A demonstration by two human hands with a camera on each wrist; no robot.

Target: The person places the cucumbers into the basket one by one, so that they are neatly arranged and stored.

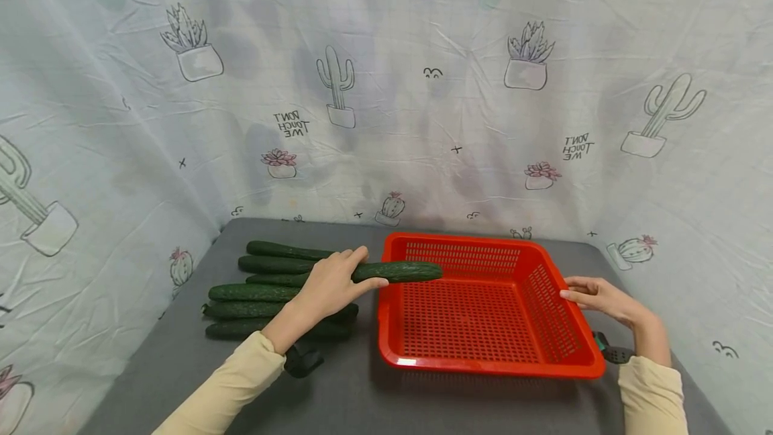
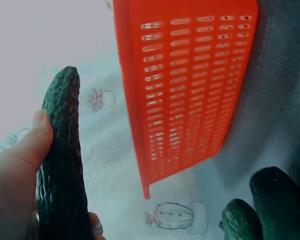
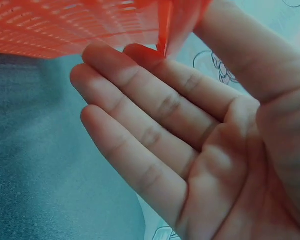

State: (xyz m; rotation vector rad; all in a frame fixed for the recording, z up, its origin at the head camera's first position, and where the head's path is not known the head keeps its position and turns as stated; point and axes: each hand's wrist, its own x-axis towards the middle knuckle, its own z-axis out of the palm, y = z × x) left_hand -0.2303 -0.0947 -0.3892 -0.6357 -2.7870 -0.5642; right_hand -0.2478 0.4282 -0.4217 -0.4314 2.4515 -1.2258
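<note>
Our left grip [image 1: 329, 287] holds 1 cucumber [image 1: 398, 272] clear of the basket's left edge [image 1: 385, 321]; right grip [image 1: 606, 298] pinches its right rim [image 1: 587, 337].

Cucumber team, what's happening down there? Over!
Left hand holding one cucumber above table. Right hand pinching basket, right side. No obstacle seen between cucumber and basket. Over.

In the head view, the left hand [image 1: 331, 282] is hiding the near end of the held cucumber [image 1: 401, 272] and parts of the cucumbers [image 1: 250, 293] behind. A dark item [image 1: 616, 354] by the right wrist is showing too small to identify. The left wrist view's edges are cropping the held cucumber below and the red basket [image 2: 134, 105] above. In the right wrist view, the thumb tip of the right hand [image 3: 197, 140] is lying out of sight.
</note>
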